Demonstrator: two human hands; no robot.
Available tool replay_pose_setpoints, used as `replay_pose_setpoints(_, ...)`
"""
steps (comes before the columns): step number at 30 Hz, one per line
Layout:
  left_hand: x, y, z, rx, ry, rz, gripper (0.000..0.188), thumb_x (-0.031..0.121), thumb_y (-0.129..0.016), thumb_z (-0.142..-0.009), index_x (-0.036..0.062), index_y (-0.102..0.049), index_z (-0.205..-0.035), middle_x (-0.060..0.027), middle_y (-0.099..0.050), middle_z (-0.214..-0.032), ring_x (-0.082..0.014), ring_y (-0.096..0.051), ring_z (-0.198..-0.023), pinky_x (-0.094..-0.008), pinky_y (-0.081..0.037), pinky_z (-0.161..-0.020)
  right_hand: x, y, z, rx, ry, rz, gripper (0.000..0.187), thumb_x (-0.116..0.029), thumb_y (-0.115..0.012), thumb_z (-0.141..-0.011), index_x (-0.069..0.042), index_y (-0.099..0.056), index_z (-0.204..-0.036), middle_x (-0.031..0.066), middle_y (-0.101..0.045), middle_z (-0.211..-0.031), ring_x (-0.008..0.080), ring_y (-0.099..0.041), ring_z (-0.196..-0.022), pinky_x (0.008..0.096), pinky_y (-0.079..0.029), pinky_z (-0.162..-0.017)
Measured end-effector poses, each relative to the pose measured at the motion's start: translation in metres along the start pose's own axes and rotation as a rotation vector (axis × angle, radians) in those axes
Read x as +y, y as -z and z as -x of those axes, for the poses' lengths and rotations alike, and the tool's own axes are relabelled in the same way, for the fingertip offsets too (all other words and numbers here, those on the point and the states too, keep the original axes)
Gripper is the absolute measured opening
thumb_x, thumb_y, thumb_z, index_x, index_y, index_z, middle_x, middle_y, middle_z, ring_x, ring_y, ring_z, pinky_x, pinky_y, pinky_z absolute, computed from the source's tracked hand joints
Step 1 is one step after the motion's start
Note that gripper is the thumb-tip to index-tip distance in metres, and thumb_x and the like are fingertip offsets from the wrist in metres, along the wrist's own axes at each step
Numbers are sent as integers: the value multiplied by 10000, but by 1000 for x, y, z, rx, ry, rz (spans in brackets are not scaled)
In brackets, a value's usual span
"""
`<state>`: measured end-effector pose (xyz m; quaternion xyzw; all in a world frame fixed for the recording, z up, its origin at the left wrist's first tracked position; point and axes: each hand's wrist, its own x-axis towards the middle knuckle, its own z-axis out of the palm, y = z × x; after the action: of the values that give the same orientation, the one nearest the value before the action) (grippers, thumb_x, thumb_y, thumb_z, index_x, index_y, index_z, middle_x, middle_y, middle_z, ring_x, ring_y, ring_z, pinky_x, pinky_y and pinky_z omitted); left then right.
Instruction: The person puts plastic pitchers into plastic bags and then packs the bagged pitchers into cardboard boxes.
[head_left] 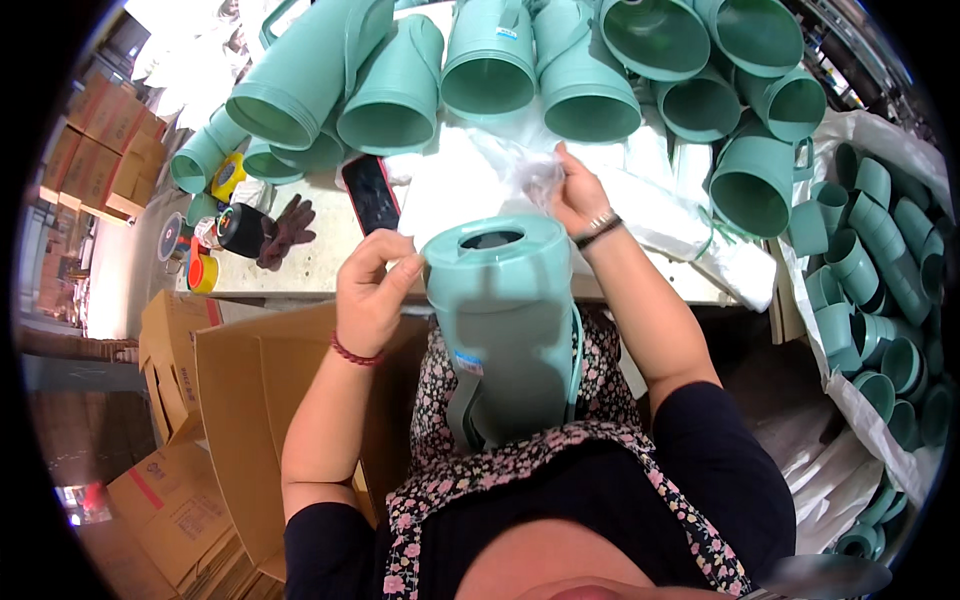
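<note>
A green plastic jug shell (505, 340) stands in my lap, with its end that has a round hole facing up. It has a strap-like handle and a small blue-and-white sticker. My left hand (372, 290) is beside its upper rim, fingers curled and thumb tip at the edge; what lies between thumb and finger does not show. Past the shell, my right hand (582, 197) pinches a crumpled clear plastic bag (535, 178) over the table. In front of my left hand lies a red-edged phone (371, 194).
Several green jug shells (490, 75) lie along the table's (320, 265) back. A dark glove (287, 232) and an orange tape measure (203, 272) are at left. An open carton (265, 400) stands beside me. At right, a white sack (850, 385) holds many green parts.
</note>
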<state>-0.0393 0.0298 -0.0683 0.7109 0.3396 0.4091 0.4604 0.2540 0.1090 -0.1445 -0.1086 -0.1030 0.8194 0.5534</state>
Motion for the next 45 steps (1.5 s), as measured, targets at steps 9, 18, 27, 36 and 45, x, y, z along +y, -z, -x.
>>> replay_pose_setpoints(9, 85, -82, -90, 30, 85, 255, 309, 172, -636, -820, -29, -576, -1046, -92, -623, -924, -156, -575, -860, -262, -439, -788, 12, -149, 74, -45, 505, 547, 155, -49, -572, -863, 7, -555, -1007, 89, -600, -966, 163, -579, -885, 308, -471, -823)
replay_pose_setpoints(18, 1, -9, -106, -274, -117, 1186, 107, 152, -490, -907, 63, -547, -913, -66, -601, -833, -167, -588, -795, -299, -492, -734, -95, -52, 102, 342, 455, 2341, 391, -209, -703, -755, -28, -531, -1055, 67, -624, -931, 206, -582, -836, 316, -473, -736)
replay_pose_setpoints(27, 35, -44, 3, -153, -227, 80, 64, 65, -515, -847, 33, -563, -871, -57, -514, -784, -181, -495, -743, -296, -405, -728, 19, 28, 201, 65, 699, 2006, 233, -195, -572, -764, -27, -625, -915, 198, -618, -880, 350, -581, -823, 386, -459, -751)
replay_pose_setpoints(36, -52, -60, 271, -744, 561, 40, 256, 182, -544, -817, 49, -608, -1026, -173, -627, -985, -306, -601, -925, -359, -455, -794, 63, -171, 220, -750, 272, 1939, 175, -229, -701, -700, -109, -655, -819, 71, -641, -851, 253, -621, -806, 408, -470, -809)
replay_pose_setpoints(45, 62, 42, 361, 460, 354, 112, 956, 321, -834, -590, 32, -331, -1350, -110, -368, -1361, -243, -330, -1268, -400, -259, -1050, 173, -262, 80, -1028, 453, 1978, 384, -419, -747, -668, -73, -583, -695, 93, -581, -623, 252, -555, -527, 320, -442, -514)
